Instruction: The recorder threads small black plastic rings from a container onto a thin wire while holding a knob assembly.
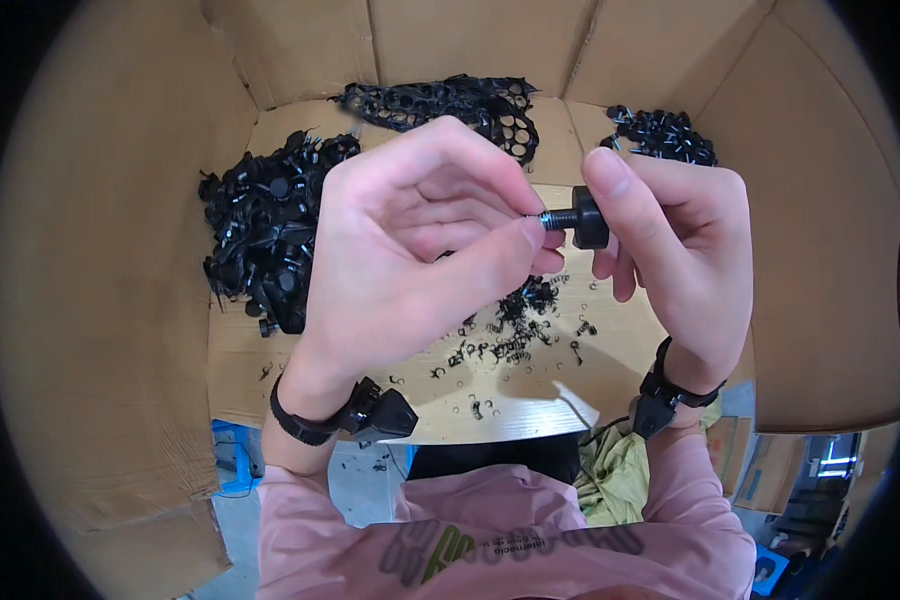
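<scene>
A black knob (590,217) with a threaded stud is pinched in the right hand (675,250), the thumb lying over its top and the fingers curled behind it. The stud points left, and its tip is gripped between the thumb and fingertips of the left hand (410,240), so both hands are closed on the same part, held up above the middle of the worktop (270,365). Whether something small sits on the stud under the left fingers cannot be told. A black wristband (305,425) with a small black unit is worn on the left wrist, and a like band (670,395) on the right. Pink sleeves (300,520) are seen at the lower edge.

Below the hands, small black clips (515,325) are scattered on the cardboard-covered surface. A large heap of black knobs (265,235) lies to the left, a smaller heap (665,135) at the far right, and a pile of black perforated strips (450,105) at the back. The worktop is walled on three sides by upright brown cardboard sheets (100,300). A yellow-green cloth (610,475) is seen under the front edge, with blue crates (232,455) on the floor at lower left.
</scene>
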The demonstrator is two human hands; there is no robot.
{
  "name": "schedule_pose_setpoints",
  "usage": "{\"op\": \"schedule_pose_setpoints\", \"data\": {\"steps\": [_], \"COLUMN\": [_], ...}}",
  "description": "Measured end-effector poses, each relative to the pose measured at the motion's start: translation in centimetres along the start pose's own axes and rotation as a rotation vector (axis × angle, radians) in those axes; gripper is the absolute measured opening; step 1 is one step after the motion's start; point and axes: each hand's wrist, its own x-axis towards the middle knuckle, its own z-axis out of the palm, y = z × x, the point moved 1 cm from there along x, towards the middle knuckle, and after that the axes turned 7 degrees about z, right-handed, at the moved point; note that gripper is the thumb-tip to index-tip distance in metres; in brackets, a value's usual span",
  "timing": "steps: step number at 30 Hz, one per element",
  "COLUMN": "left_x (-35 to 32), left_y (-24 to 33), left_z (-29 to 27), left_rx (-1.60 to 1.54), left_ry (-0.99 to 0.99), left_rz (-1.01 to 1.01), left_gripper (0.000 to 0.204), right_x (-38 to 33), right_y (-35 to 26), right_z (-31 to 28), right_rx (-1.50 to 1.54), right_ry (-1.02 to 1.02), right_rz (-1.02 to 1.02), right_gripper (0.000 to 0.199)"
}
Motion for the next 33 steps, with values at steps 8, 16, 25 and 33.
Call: {"op": "schedule_pose_setpoints", "data": {"steps": [8, 16, 25, 33], "left_x": [3.9, 5.3, 5.6, 5.7], "left_y": [-2.3, -4.1, -4.7, -4.2], "left_z": [0.4, 1.1, 1.3, 1.2], "left_rx": [0.191, 0.166, 0.103, 0.118], "left_ry": [-0.083, -0.102, -0.050, -0.052], "left_rz": [0.002, 0.046, -0.017, -0.066], "left_gripper": [0.020, 0.016, 0.013, 0.012], "right_x": [2.2, 2.1, 2.8, 2.8], "right_y": [3.4, 5.5, 5.6, 5.4], "right_z": [-0.7, -1.7, -1.5, -2.2], "right_rx": [0.137, 0.177, 0.165, 0.116], "right_ry": [0.129, 0.310, 0.275, 0.247], "right_rz": [0.036, 0.195, 0.052, 0.140], "right_gripper": [0.039, 0.043, 0.042, 0.036]}}
